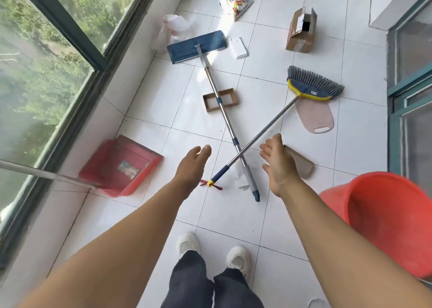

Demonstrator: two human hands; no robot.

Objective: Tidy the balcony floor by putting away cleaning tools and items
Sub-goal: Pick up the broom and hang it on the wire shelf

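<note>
A flat blue mop (pixel 196 46) lies on the white tiled floor, its metal pole running toward my feet. A grey-bristled broom (pixel 313 84) with a yellow-edged blue head lies across it, the two poles crossing in front of me. My left hand (pixel 190 167) and my right hand (pixel 277 161) reach out over the crossed handle ends, fingers straight, holding nothing. A red dustpan (pixel 121 166) with a metal handle sits at the left by the window wall. A red bucket (pixel 385 219) stands at my right.
Scattered on the floor: a brown cardboard box (pixel 301 33), a flat cardboard frame (pixel 221 99), a pink cutting board (pixel 314 118), a white plastic bag (pixel 174 26), a printed packet (pixel 236 2), a white tray (pixel 238 48), crumpled paper (pixel 240 181). A window lies left, a green-framed door right.
</note>
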